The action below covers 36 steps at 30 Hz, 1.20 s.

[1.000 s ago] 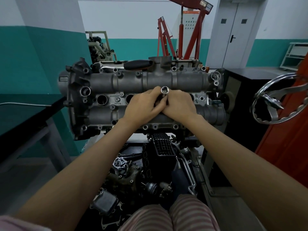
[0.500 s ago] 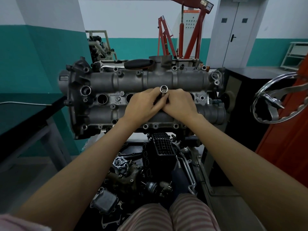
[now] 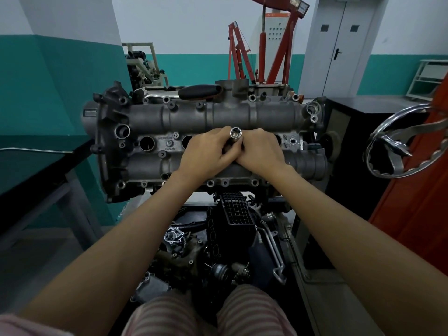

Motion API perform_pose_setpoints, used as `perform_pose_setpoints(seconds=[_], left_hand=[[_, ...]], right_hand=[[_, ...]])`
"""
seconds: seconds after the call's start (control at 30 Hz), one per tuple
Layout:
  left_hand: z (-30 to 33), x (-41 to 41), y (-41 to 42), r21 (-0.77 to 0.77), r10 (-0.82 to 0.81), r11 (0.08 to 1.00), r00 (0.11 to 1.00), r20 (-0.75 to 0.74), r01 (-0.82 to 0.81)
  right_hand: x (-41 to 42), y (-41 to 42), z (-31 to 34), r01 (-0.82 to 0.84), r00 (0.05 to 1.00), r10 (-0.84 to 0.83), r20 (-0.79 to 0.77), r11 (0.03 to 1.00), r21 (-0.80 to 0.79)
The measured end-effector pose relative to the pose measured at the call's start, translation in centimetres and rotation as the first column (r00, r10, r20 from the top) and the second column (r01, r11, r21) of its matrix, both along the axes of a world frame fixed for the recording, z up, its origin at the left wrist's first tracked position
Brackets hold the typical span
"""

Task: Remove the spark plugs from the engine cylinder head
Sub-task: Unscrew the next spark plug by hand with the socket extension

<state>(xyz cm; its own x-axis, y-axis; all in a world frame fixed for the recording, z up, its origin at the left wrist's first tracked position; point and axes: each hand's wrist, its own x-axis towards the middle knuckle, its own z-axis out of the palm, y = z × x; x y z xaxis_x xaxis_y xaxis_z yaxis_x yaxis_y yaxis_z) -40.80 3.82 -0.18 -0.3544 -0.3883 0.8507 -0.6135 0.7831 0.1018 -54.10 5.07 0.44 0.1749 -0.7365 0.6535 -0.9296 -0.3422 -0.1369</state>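
Head view, looking down on the cylinder head, and both hands meet at its middle row of wells. Left hand and right hand have their fingers curled in around a chrome spark plug socket, gripping its shaft from either side, knuckles nearly touching. The socket stands in one of the middle plug wells, between the two cam housings; two open wells show to the left of the hands, and another peeks out on the right. Whether a spark plug sits inside the socket, I cannot tell: the lower end is hidden by the fingers.

Orientation: the socket's long axis runs down into the well and up toward the camera, tilted slightly away, with its open square-drive end pointing up and out at us.

Risks from here, as I judge it: pull off-axis and the socket could bind against the well wall, or the plug could slip out of the socket and drop back down the bore. With bare fingers on smooth chrome, the grip could slide. A ratchet lies on the far edge of the head, close enough to be knocked off by a careless lift.
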Motion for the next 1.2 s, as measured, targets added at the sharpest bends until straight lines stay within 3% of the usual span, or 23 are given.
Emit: perform_pose_setpoints(seconds=[0.73,0.9,1.2], left_hand=[[0.10,0.06,0.05,0.016,-0.001,1.000,1.000,0.004,0.000],[-0.10,-0.02,-0.27,-0.011,0.033,0.999,0.998,0.051,-0.032],[-0.03,-0.03,-0.43,0.009,0.042,0.999,0.999,-0.007,-0.042]], right_hand=[[-0.12,-0.38,0.05,0.020,0.998,-0.019,-0.064,1.000,0.012],[-0.25,-0.69,0.01,0.015,0.999,-0.014,-0.035,0.999,0.042],[-0.17,-0.27,0.11,0.023,1.000,-0.023,0.003,0.999,0.033]])
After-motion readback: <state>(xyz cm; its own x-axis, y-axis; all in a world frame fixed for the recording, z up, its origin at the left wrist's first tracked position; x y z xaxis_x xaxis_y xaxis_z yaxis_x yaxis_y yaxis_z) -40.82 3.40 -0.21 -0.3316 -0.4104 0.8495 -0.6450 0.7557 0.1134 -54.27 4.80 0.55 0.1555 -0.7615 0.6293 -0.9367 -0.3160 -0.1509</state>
